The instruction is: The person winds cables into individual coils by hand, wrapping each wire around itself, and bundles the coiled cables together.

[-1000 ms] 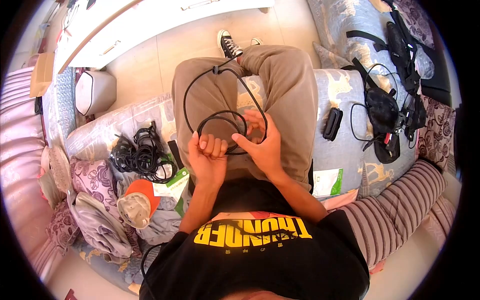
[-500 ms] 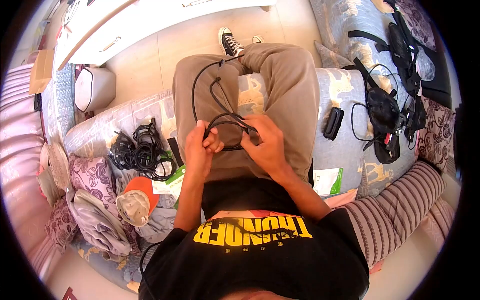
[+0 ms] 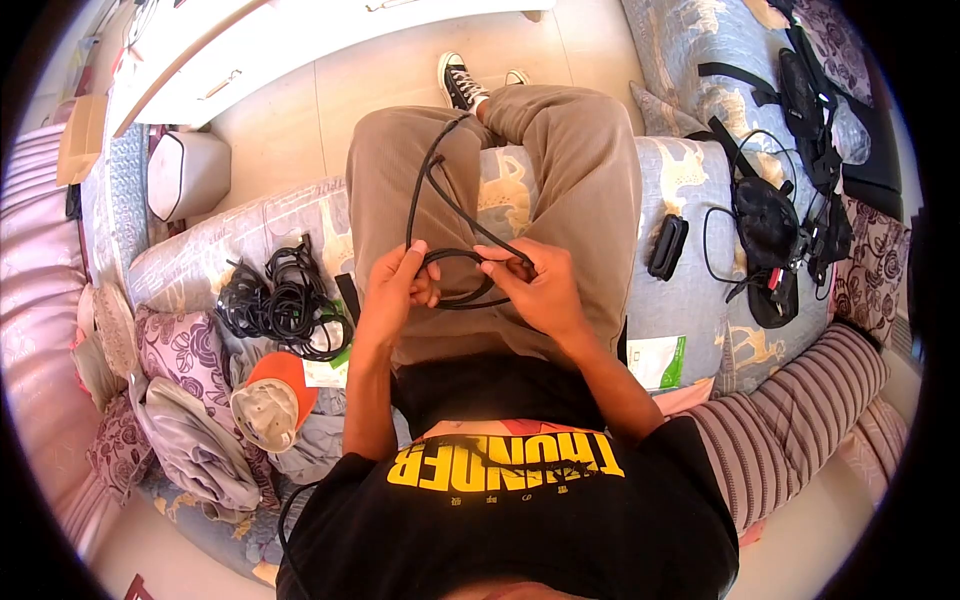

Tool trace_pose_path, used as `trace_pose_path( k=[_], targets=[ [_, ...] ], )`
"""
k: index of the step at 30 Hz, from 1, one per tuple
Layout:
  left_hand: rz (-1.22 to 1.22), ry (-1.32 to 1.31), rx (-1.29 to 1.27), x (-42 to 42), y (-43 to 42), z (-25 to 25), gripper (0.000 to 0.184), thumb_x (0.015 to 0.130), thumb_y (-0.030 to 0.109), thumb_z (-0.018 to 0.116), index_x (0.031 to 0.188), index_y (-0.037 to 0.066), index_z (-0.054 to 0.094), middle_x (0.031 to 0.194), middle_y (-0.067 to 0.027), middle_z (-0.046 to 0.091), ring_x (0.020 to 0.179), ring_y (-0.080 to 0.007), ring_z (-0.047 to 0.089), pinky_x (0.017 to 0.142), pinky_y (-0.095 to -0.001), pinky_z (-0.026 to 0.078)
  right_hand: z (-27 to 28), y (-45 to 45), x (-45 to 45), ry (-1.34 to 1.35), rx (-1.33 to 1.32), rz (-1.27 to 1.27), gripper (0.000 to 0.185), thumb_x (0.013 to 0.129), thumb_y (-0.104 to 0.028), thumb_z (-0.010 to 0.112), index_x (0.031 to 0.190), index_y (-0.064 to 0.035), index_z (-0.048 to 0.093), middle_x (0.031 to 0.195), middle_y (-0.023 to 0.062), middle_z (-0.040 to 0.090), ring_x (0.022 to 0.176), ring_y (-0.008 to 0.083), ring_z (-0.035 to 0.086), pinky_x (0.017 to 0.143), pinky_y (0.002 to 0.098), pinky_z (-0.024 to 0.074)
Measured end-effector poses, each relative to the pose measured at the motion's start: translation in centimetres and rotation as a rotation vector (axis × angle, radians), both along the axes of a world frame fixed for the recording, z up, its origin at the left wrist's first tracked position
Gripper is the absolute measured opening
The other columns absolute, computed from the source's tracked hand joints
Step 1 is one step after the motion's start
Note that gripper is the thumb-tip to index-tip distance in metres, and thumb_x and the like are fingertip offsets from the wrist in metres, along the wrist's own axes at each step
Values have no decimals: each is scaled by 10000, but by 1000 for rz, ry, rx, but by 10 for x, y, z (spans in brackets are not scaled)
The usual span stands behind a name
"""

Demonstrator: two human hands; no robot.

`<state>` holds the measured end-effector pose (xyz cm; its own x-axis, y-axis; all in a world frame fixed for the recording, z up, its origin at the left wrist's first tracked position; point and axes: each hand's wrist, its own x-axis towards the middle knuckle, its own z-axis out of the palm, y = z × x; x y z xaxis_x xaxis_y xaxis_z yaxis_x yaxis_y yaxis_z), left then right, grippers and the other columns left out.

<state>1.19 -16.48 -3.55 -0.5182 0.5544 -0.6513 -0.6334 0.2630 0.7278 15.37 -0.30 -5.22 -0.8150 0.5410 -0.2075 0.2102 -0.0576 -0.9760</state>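
Observation:
Above my lap, a black cable (image 3: 462, 304) is gathered into small loops between my two hands. My left hand (image 3: 398, 278) pinches the loops at their left side, thumb on top and fingers curled under. On the right side, my right hand (image 3: 538, 287) grips the same cable between thumb and fingers. A longer stretch of it runs forward over my trouser leg, bends near the knee and comes back, with one end lying on the thigh.
Several coiled black cables (image 3: 285, 300) lie on the sofa at left, near an orange-and-beige cap (image 3: 272, 402). At right are a black case (image 3: 668, 247), a green-and-white packet (image 3: 655, 362) and black straps with gear (image 3: 770, 225). A white bin (image 3: 188, 177) stands front left.
The loops between my hands have become rounder and tighter. My right hand has shifted slightly right and down, and the forward loop of cable has drawn closer in.

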Motion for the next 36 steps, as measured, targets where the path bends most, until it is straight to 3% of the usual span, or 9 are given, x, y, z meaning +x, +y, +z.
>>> trace_pose_path(
  k=[12, 18, 19, 22, 25, 29, 33, 34, 36],
  targets=[
    [25, -229, 300, 9, 0, -2, 312, 1121, 308, 473, 1038, 35, 599, 741, 63, 319, 631, -74, 285, 633, -262, 313, -8, 22, 2, 48, -66, 103, 279, 895, -22, 782, 1173, 1, 770, 870, -32, 626, 710, 32, 431, 563, 238, 325],
    [187, -294, 377, 10, 1, -12, 251, 1115, 287, 491, 1063, 57, 577, 747, 63, 315, 637, -77, 290, 638, -256, 310, 3, 38, 1, 237, -384, -449, 312, 1018, -62, 651, 1323, -8, 687, 961, -11, 668, 700, 23, 453, 603, 220, 364],
    [192, -315, 379, 11, 3, -12, 242, 1114, 284, 495, 1063, 61, 573, 748, 61, 316, 639, -76, 292, 639, -255, 310, 14, 36, -6, 282, -275, -489, 270, 1041, -76, 612, 1284, -8, 709, 960, 25, 669, 693, 36, 451, 619, 222, 382],
    [150, -415, 360, 13, 12, -8, 292, 1124, 322, 457, 1044, 65, 569, 747, 49, 331, 643, -87, 300, 658, -273, 324, 5, 44, -5, 381, 292, -195, 254, 1044, -113, 618, 1252, -12, 723, 958, 46, 661, 687, 56, 444, 603, 228, 392],
    [125, -564, 424, 7, 16, -9, 395, 1131, 411, 394, 1058, 61, 564, 744, 34, 358, 645, -105, 318, 685, -295, 341, 11, 51, -7, 451, 220, -38, 193, 1035, -123, 627, 1137, -6, 742, 924, 59, 638, 735, 81, 482, 652, 248, 413],
    [58, -753, 651, -3, 15, -18, 541, 1116, 533, 322, 1111, 46, 556, 756, 19, 397, 664, -129, 350, 706, -315, 345, 15, 66, -16, 572, -386, -124, 139, 990, -82, 659, 879, 0, 678, 925, 48, 591, 849, 126, 525, 778, 284, 416],
    [52, -691, 479, 5, 18, -7, 659, 1092, 617, 293, 1267, 31, 540, 832, 3, 481, 710, -141, 414, 728, -316, 356, 26, 74, -28, 515, -121, 313, 123, 957, -86, 694, 865, -10, 665, 1039, 64, 583, 910, 142, 535, 816, 298, 418],
    [42, -646, 382, 8, 19, -2, 697, 1085, 640, 288, 1314, 29, 532, 863, -3, 509, 724, -143, 431, 736, -318, 363, 31, 67, -33, 471, -117, 337, 194, 952, -175, 707, 814, -40, 682, 1023, 99, 585, 966, 183, 530, 880, 334, 417],
    [-265, -477, 514, 12, 12, -25, 808, 1007, 692, 478, 1460, 24, 444, 1040, -10, 556, 848, -131, 497, 805, -323, 421, 29, 60, -42, 468, 56, 429, 115, 904, -121, 719, 817, -57, 678, 1104, 105, 625, 991, 205, 536, 904, 356, 427]
  ],
)
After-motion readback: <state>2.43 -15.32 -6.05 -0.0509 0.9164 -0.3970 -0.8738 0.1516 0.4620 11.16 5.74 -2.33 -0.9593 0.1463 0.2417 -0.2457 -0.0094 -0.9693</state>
